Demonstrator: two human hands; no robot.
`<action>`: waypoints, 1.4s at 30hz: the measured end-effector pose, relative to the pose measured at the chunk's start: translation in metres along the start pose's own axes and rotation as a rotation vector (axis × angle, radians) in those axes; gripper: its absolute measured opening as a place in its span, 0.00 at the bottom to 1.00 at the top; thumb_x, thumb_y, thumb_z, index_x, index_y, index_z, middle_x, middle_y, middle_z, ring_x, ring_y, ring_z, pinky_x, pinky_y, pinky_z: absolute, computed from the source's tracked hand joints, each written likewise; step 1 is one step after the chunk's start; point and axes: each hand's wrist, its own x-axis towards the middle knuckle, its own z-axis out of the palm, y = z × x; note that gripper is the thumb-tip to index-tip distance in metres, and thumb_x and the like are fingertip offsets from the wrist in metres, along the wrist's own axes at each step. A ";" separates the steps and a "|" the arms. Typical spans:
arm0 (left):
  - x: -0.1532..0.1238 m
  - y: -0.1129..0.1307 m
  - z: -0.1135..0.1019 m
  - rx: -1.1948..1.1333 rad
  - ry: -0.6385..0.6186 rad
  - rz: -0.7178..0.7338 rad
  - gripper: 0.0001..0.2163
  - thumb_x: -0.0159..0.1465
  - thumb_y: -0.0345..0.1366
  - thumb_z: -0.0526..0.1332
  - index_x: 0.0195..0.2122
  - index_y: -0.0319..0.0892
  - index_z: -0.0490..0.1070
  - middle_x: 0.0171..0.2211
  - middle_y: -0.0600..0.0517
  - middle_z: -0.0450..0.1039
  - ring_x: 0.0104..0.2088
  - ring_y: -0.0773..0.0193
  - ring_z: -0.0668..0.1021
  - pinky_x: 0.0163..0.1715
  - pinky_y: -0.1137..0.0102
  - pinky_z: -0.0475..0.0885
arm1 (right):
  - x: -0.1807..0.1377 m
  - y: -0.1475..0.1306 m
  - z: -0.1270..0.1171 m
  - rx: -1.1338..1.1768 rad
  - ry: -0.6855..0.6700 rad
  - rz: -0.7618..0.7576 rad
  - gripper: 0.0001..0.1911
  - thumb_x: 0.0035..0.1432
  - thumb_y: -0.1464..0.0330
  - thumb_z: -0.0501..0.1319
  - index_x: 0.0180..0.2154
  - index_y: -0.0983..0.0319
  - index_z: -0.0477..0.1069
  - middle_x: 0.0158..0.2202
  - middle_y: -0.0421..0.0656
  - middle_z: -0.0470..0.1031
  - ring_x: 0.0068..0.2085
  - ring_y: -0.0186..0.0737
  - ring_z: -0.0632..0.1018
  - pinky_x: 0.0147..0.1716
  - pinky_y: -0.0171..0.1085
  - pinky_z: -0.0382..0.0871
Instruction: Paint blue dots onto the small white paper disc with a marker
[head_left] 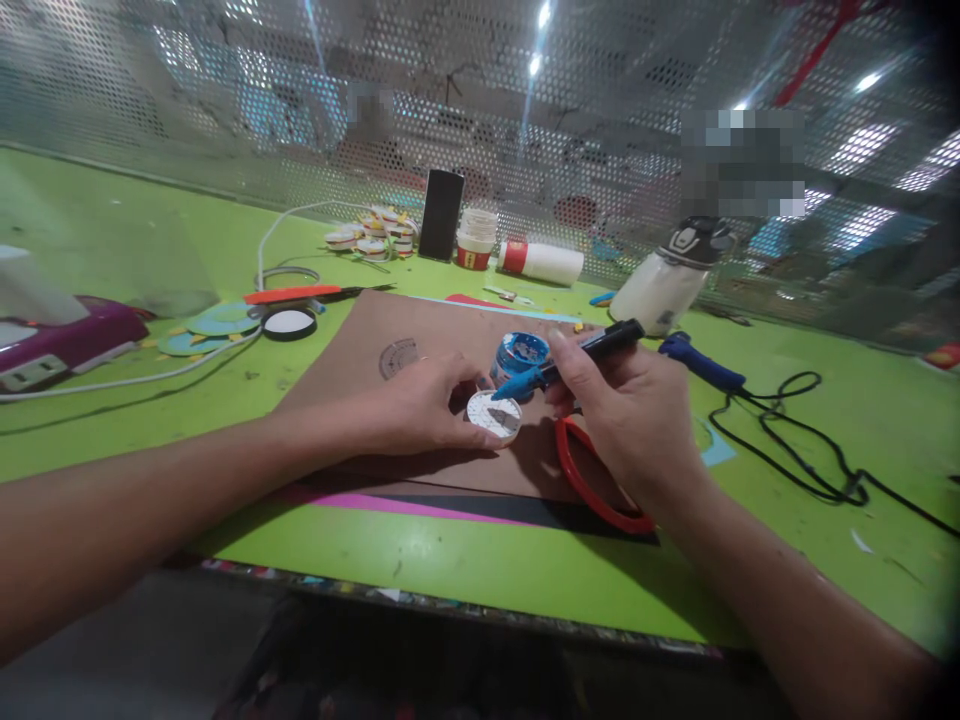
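Observation:
My left hand [427, 405] pinches a small white disc [504, 428] by its edge over a brown cardboard sheet [337, 370]. The disc's top carries fine marks and a grey shadow. My right hand [637, 400] is closed around a black marker [611, 343], its blue front end pointing down left at the disc; I cannot tell whether the tip touches. Just behind the disc stands an uncapped small jar of blue paint [517, 352]. A red loop handle, like that of scissors [577, 470], lies beneath my right hand, its blades hidden.
A purple power strip [82, 340] and white cable lie left, near an orange-handled tool [292, 294] and a round black-rimmed lid [289, 322]. Behind stand a phone [441, 215], cups and a white bottle [664, 280]. A blue-handled tool [701, 363] trails its black cord at right.

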 end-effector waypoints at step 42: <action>0.001 0.004 0.003 0.002 0.014 -0.019 0.20 0.51 0.50 0.68 0.39 0.42 0.72 0.33 0.52 0.74 0.33 0.58 0.73 0.31 0.67 0.64 | -0.006 0.001 0.008 0.049 -0.101 0.077 0.18 0.61 0.62 0.64 0.20 0.62 0.73 0.18 0.39 0.73 0.20 0.32 0.72 0.19 0.32 0.65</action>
